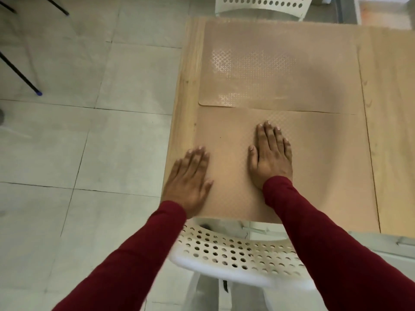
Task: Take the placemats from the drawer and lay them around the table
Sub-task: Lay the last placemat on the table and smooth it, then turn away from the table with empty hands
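Note:
Two tan placemats lie on the light wooden table (187, 90). The far placemat (280, 66) shows a shiny diamond pattern and sits by the table's far edge. The near placemat (318, 167) lies by the near edge, its far side meeting the other mat. My left hand (190, 178) rests flat, palm down, on the near mat's left edge, fingers slightly apart. My right hand (271, 156) lies flat on the middle of the same mat. Neither hand grips anything. Both sleeves are dark red.
A white perforated chair (235, 254) stands tucked at the table's near edge, below my arms. A second white perforated chair (262, 5) stands at the far edge. Pale floor tiles (89, 142) spread to the left, with thin black legs (20, 72) at the far left.

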